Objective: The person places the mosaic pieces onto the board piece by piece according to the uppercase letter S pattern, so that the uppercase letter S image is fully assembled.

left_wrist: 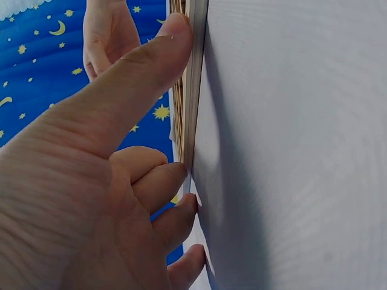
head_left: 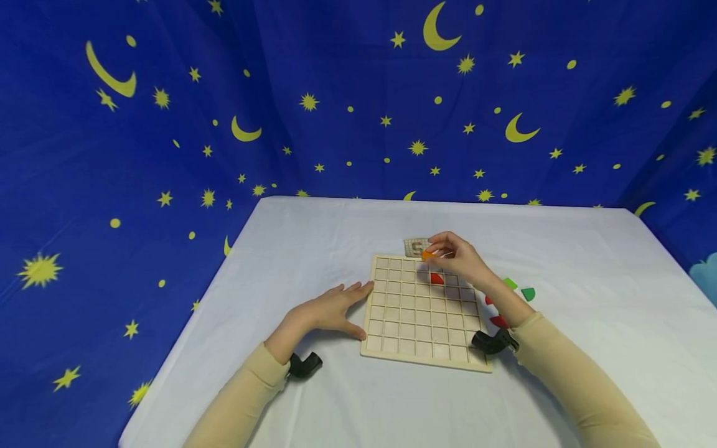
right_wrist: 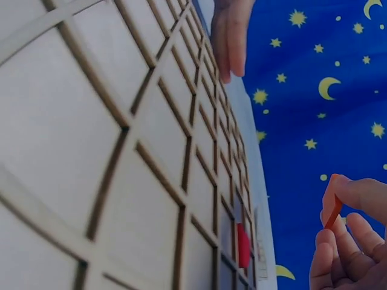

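A square wooden grid board point(head_left: 407, 314) lies on the white-covered table. Thumb and fingertips of my left hand point(head_left: 329, 311) are spread along its left edge, touching it; the left wrist view shows the thumb point(left_wrist: 142, 72) against the rim. My right hand point(head_left: 460, 260) pinches a small orange piece point(right_wrist: 332, 208) between thumb and fingers, above the board's far edge. Just below that hand, a red piece point(head_left: 437, 279) sits in a cell of the grid. Behind the board lies a small gridded pattern card point(head_left: 414, 247), partly covered by the right hand.
Right of the board, partly behind my right forearm, lie loose pieces: a dark green one point(head_left: 528, 294), a light green one point(head_left: 510, 283) and a red one point(head_left: 498, 322). Blue cloth point(head_left: 347, 74) with yellow moons and stars hangs behind the table point(head_left: 313, 242).
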`<state>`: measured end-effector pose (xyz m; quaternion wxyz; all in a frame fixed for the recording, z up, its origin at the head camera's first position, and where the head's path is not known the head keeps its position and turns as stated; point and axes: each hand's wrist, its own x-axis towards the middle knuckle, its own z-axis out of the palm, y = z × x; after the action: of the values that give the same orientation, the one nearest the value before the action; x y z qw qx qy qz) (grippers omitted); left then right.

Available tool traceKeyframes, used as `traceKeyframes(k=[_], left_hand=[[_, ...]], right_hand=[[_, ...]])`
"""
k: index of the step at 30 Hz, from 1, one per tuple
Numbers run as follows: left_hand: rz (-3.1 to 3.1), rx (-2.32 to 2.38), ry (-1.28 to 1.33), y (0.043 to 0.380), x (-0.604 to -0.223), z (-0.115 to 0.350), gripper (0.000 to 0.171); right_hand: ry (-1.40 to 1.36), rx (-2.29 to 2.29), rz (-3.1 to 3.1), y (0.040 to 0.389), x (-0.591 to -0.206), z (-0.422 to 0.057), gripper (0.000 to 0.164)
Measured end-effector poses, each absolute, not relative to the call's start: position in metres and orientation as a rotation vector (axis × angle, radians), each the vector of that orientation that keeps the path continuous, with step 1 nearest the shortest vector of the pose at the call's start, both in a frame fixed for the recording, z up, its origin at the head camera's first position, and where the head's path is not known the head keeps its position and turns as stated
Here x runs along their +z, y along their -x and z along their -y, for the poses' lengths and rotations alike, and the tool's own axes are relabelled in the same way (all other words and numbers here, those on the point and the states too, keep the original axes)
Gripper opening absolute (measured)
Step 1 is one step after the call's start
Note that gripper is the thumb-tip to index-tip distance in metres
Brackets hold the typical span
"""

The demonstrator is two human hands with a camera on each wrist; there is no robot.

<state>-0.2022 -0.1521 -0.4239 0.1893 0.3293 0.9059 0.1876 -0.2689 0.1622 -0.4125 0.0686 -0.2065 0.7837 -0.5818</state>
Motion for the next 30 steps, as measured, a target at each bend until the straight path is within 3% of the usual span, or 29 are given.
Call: traceKeyframes(k=[20, 30], left_hand=[[-2.537, 0.538, -0.931, 0.201, -0.424, 0.151, 0.106], [-2.546, 0.535, -0.939, 0.200, -0.422, 0.151, 0.105]], right_hand=[[0.693, -1.580, -2.389, 0.269, -0.446, -0.160, 0.045], [0.774, -1.450, -2.514, 0.260, -0.436, -0.153, 0.041]])
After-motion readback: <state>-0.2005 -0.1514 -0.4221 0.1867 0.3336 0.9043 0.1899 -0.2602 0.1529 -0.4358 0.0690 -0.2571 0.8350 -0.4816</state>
